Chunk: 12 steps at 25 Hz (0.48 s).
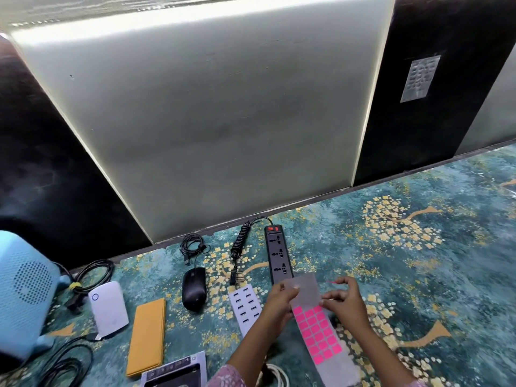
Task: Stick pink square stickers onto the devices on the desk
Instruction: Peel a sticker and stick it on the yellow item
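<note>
A grey backing strip with several pink square stickers (318,333) is held over the carpet at bottom centre. My left hand (279,300) grips its upper left edge. My right hand (346,300) pinches at the strip's upper right edge, and a thin pink sliver (332,282), apparently one sticker seen edge-on, shows at its fingertip. The black power strip (276,252) lies just beyond my hands, its near end hidden by the backing strip. To the left lie a grey multi-port USB hub (245,305), a black mouse (194,289), an orange case (146,336) and a white box-shaped device (107,308).
A light blue speaker-like device (22,297) stands at far left among black cables (95,272). A boxed item (176,370) and a white cable (279,372) lie at the bottom edge. A white wall panel (223,121) rises behind the patterned carpet (418,261).
</note>
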Available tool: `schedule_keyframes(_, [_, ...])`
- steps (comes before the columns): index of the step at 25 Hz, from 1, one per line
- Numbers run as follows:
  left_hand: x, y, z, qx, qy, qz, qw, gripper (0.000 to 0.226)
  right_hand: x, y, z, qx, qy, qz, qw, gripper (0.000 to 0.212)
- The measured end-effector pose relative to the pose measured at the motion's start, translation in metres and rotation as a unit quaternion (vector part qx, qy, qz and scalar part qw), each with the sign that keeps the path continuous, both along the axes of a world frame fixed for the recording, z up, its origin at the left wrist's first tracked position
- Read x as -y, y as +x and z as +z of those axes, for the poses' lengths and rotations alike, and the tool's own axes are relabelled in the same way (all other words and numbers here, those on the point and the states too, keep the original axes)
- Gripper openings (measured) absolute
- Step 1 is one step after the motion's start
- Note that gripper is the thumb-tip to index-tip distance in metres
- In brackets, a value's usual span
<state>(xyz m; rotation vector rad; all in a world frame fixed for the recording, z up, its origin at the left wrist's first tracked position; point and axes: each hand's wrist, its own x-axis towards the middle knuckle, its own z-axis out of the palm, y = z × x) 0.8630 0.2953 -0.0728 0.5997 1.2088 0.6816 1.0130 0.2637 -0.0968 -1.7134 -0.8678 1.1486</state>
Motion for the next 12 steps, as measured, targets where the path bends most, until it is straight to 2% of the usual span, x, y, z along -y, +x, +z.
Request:
schedule_keyframes(2, [-0.001,-0.019,0.002,0.024,0.005,-0.014,1.0,0.013,-0.001,-0.007,-0.003,0.029,-0.003,-0.021,0.999,0.045])
schedule_keyframes(5, [-0.002,-0.06,0.004,-0.023,0.045,-0.031,0.998,0.037,0.0,-0.02,-0.005,0.086,-0.005,-0.069,0.994,0.045])
schedule_keyframes(6, [-0.002,-0.074,0.005,-0.036,0.053,-0.021,0.998,0.035,0.001,-0.024,-0.005,0.109,-0.007,-0.085,0.99,0.044])
schedule_keyframes(8, [0.001,-0.105,0.009,-0.066,0.068,0.028,0.995,0.015,0.005,-0.032,-0.008,0.153,-0.014,-0.104,0.983,0.043])
schedule_keyframes(10, [0.002,-0.142,0.004,-0.146,0.119,0.101,0.977,0.01,0.011,-0.044,-0.01,0.183,-0.02,-0.124,0.975,0.038])
schedule_keyframes(12, [0.004,-0.178,-0.006,-0.279,0.187,0.154,0.929,0.016,0.015,-0.056,-0.007,0.192,-0.02,-0.15,0.97,0.037])
